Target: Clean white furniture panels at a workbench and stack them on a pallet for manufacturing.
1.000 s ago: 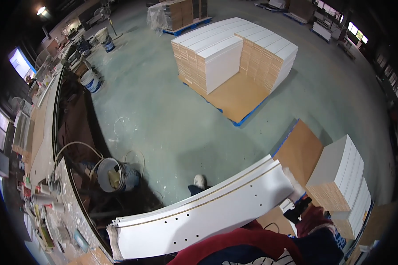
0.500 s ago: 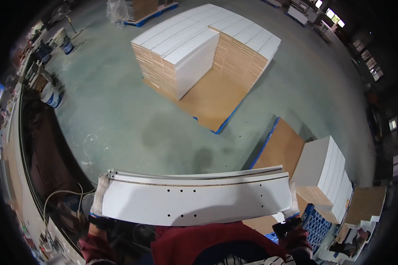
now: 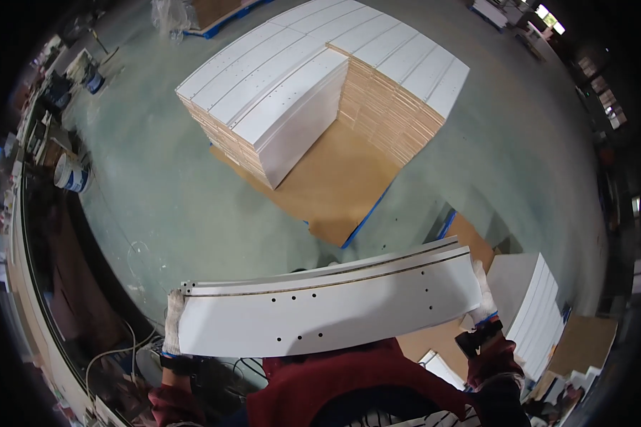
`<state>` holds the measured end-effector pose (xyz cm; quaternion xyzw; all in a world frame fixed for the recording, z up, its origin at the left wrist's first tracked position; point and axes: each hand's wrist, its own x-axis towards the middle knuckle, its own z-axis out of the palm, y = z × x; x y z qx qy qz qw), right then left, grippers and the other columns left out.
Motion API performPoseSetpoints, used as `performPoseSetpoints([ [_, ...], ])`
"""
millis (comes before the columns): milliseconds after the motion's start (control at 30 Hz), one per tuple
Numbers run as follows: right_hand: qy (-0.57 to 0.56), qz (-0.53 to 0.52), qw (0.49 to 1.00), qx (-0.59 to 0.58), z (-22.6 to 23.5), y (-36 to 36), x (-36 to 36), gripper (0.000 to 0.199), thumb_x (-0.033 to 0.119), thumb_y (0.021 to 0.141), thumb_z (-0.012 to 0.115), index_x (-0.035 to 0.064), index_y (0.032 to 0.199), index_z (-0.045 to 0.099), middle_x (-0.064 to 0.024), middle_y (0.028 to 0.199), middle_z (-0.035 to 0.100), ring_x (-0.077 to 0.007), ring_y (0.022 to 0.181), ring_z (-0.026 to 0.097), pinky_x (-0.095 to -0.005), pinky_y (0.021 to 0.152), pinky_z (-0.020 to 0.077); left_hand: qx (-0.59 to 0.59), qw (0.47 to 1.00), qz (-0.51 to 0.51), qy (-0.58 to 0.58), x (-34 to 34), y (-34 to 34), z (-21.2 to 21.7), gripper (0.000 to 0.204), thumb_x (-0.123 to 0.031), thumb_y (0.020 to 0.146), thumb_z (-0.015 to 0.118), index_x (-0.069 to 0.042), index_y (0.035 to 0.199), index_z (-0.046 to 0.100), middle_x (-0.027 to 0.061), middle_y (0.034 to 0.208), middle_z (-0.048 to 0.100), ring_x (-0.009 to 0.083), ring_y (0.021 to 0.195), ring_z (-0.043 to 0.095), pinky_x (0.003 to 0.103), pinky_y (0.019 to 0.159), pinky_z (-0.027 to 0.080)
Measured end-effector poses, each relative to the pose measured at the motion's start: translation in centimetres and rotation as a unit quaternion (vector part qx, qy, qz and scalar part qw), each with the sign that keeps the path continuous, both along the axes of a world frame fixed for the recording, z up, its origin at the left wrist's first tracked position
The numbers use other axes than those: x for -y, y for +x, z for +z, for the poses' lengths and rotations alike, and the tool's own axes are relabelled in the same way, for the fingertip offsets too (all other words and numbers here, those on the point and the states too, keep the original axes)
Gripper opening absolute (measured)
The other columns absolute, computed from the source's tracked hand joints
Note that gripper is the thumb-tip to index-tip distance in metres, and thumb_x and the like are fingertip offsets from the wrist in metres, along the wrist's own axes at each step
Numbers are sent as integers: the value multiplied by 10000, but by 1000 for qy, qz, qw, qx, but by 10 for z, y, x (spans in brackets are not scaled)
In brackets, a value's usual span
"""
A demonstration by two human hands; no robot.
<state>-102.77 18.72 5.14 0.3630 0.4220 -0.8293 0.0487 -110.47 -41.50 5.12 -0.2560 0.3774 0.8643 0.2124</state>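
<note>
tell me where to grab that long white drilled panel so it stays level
Probably by its two short ends, one hand per end, coming in from the sides. The white panel is long, thin and held flat, so end grips balance it. That is how it is carried now: left hand on the left end, right hand on the right end.

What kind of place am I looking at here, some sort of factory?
Most likely a furniture or panel workshop or warehouse. Tall stacks of white boards sit on pallets on a bare concrete floor, and gloved hands carry a white panel with drilled holes. A cluttered workbench runs along the left.
</note>
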Motion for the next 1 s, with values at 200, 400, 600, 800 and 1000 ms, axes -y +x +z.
performPoseSetpoints([
  [200,41,48,992,111,-21,-133,-28,481,490,942,430,88,1179,546,-59,1025,624,-201,906,607,-349,790,517,44,990,121,51,26,-30,-85,529,-436,969,437,-40,1320,421,135,1267,524,248,1088,555,359,937,466],
  [400,-4,93,989,115,-32,-265,-11,486,459,959,429,88,1262,508,-74,1159,594,-213,1034,589,-358,859,502,41,991,95,-83,21,-86,-146,506,-446,952,471,-30,1239,488,130,1166,577,255,1010,589,385,869,508],
  [600,-25,132,988,77,-117,-342,-49,589,442,933,508,63,1372,404,-109,1328,500,-252,1191,505,-405,999,426,72,987,138,-39,-55,-160,-158,628,-522,904,510,-34,1296,457,145,1249,542,270,1084,564,398,906,491],
  [800,-67,234,963,114,-257,-460,-58,637,472,941,479,40,1395,367,-129,1369,458,-239,1207,491,-352,1011,400,128,964,202,-112,-88,-159,-284,641,-542,912,475,-44,1313,437,163,1232,550,292,1038,597,408,855,525],
  [1000,99,390,914,44,-456,-558,-96,568,402,954,491,49,1390,401,-40,1393,443,-135,1262,420,-276,1039,340,188,907,269,-264,-143,-181,-424,552,-486,933,490,-79,1301,435,112,1153,555,215,966,605,364,818,537],
])
